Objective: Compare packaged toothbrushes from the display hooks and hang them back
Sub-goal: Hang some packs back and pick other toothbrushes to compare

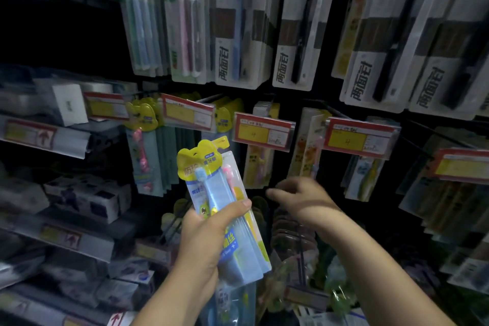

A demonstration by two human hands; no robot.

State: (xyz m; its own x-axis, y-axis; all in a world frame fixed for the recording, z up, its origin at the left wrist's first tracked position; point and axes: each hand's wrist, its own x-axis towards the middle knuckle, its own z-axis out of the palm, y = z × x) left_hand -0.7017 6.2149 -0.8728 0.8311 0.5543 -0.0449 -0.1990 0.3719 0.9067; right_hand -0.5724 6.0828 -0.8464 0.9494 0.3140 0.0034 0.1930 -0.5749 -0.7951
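The display rack [288, 103] fills the far side of your view, dark behind its hooks. Along its top row hang tall white toothbrush packs [375, 61], each printed "两面针" in black down the card. One of them, the black-brush pack [299, 34], holds a single dark toothbrush.

To the left, the shelves [53, 140] carry edge labels with red arrows, and small white and purple boxes [87, 198] stand on a lower level. Their print is too blurred to read.

On the middle row hang children's toothbrush packs [144, 145] with yellow shaped headers; the front one holds a pink brush. Red and yellow price tags [264, 132] sit at the hook ends, their figures unreadable.

Nearer you, at centre, the held toothbrush packs [211, 180] stand upright in front of the middle row. There are several, stacked face to back. The front one is pale blue with a yellow header, Chinese characters and a blue brush. A pink brush shows in the pack behind it.

Your left grip [209, 238] clasps this stack around its lower half, thumb across the front.

Your right grip [301, 196] is released, fingers loosely spread and pointing left, holding nothing, just right of the stack.
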